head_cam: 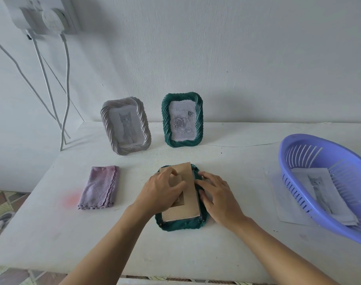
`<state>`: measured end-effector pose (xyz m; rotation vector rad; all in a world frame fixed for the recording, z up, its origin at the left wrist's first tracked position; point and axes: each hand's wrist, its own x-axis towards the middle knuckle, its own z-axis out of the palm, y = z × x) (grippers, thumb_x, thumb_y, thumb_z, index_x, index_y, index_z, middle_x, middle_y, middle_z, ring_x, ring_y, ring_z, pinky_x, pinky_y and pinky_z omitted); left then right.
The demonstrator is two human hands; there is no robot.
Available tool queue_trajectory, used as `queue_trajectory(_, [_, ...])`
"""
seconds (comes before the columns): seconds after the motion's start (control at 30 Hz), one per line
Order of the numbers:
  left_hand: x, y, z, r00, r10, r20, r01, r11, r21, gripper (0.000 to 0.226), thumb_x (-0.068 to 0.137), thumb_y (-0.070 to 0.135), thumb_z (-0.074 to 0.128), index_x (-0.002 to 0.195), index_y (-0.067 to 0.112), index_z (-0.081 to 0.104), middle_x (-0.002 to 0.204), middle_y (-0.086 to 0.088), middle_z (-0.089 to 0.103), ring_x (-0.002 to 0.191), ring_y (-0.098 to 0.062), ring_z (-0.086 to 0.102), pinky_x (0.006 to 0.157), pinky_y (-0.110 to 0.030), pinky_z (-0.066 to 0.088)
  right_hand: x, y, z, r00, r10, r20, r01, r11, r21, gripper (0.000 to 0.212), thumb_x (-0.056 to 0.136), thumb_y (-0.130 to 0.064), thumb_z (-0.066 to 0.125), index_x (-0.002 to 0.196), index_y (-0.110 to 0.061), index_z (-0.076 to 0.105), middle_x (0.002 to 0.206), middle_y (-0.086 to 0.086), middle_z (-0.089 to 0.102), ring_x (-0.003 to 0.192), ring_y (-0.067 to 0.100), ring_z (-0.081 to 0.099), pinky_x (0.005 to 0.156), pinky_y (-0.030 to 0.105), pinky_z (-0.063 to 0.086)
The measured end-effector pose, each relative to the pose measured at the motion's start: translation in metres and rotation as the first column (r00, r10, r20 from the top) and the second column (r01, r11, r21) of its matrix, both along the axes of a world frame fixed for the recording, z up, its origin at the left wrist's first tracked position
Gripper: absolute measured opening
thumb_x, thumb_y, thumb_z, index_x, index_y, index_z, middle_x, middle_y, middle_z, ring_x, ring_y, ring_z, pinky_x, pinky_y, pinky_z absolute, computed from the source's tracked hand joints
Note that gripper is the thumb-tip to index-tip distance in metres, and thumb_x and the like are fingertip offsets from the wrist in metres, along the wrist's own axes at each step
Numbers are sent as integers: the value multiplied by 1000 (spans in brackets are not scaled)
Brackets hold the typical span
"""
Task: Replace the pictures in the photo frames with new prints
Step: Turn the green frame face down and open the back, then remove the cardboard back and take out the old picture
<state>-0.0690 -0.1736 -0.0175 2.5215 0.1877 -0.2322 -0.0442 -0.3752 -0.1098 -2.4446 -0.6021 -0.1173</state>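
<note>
A dark green frame [180, 225] lies face down on the white table, its brown backing board [189, 194] facing up. My left hand [161, 192] grips the board's fold-out stand at its left side, fingers curled on it. With straight fingers, my right hand [218, 194] presses on the frame's right rim. Two more frames stand at the back by the wall: a beige one [125, 125] with a cat print and a green one [182, 119] with a rose print. Another cat print [319, 192] lies in the purple basket.
The purple basket [311, 194] sits at the right, over a sheet of paper [286, 210]. A folded lilac cloth [100, 187] lies left of the hands. White cables [52, 95] hang from a wall socket at the back left. The table's front edge [134, 274] is near.
</note>
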Motion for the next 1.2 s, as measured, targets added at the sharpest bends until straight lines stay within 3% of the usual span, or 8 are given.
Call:
queue_trajectory(0.13, [1, 10, 13, 999, 36, 41, -31, 993, -115, 29, 89, 45, 57, 114, 31, 56, 89, 1, 62, 82, -19, 55, 64, -31, 40, 0, -1, -2, 1000, 5, 29, -6, 999, 38, 35, 98, -21, 58, 131, -31, 61, 145, -9, 48, 132, 13, 43, 111, 30, 35])
queue_trajectory(0.23, [1, 20, 27, 995, 67, 69, -51, 975, -214, 34, 79, 50, 59, 107, 32, 60, 72, 3, 60, 71, -20, 53, 63, -34, 41, 1, -1, -3, 998, 23, 59, -25, 999, 42, 35, 95, -17, 60, 126, -33, 63, 143, -5, 50, 131, 15, 47, 109, 33, 37])
queue_trajectory(0.47, [-2, 62, 46, 987, 129, 99, -90, 938, -334, 19, 82, 45, 66, 99, 36, 63, 59, 3, 59, 57, -19, 49, 55, -32, 38, 0, -1, -1, 997, 33, 69, -35, 999, 17, 30, 96, -18, 58, 120, -34, 64, 143, -4, 48, 128, 15, 48, 109, 35, 37])
queue_trajectory(0.6, [-9, 88, 45, 973, 188, 132, -176, 980, -93, 18, 89, 38, 62, 106, 32, 58, 74, -2, 64, 74, -20, 57, 68, -35, 44, -2, 0, 2, 999, 22, 45, -23, 1000, 17, 29, 98, -20, 55, 121, -35, 65, 143, -8, 46, 128, 11, 44, 110, 30, 32])
queue_trajectory(0.7, [-11, 104, 27, 969, 226, 102, -236, 967, 98, 39, 80, 54, 54, 114, 34, 55, 97, -4, 62, 95, -25, 51, 92, -43, 44, -2, 1, 4, 998, 18, 60, -18, 1000, 8, 28, 98, -20, 54, 120, -34, 65, 141, -8, 47, 124, 11, 46, 109, 30, 33])
queue_trajectory(0.83, [-11, 99, 6, 982, 186, 15, -183, 951, 250, 44, 90, 49, 53, 129, 28, 52, 128, -7, 55, 100, -19, 38, 84, -33, 34, -3, 4, 4, 998, -3, 68, 3, 1000, 11, 29, 95, -16, 59, 119, -31, 66, 139, -5, 50, 120, 13, 50, 107, 33, 36])
queue_trajectory(0.97, [-13, 88, -17, 992, 127, 1, -122, 952, 280, 53, 91, 53, 52, 137, 27, 48, 133, -6, 51, 108, -24, 54, 84, -36, 46, -3, 4, 3, 996, -11, 85, 10, 1000, 8, 31, 92, -14, 61, 119, -28, 66, 138, -3, 51, 121, 15, 50, 104, 35, 40])
queue_trajectory(1.2, [-19, 73, -39, 989, 89, 121, -125, 935, 331, 57, 91, 56, 53, 140, 27, 47, 118, -4, 56, 108, -29, 55, 95, -40, 40, -3, 4, 2, 994, -40, 99, 40, 999, 9, 30, 91, -14, 59, 119, -24, 66, 135, -2, 52, 123, 17, 48, 104, 34, 42])
